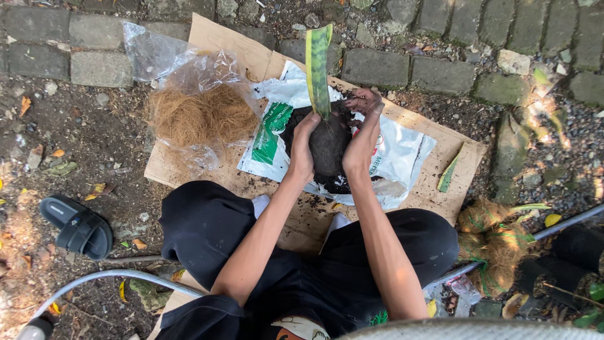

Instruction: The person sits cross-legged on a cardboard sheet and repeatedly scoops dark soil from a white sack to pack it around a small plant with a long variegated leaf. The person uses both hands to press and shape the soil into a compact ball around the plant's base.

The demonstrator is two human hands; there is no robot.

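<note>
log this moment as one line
left hand: cups soil ball | right hand: cups soil ball | leaf: upright | under: white bag, cardboard

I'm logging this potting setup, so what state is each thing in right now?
Left hand: cupped against the soil ball.
Right hand: cupped on its other side.
Soil ball: dark, packed, held above the bag.
Leaf: upright, rising from the ball.
White bag: lying open, soil spilled on it.
Clear plastic bag: open, coconut fibre spilling out.
Cardboard: flat on the ground.
</note>
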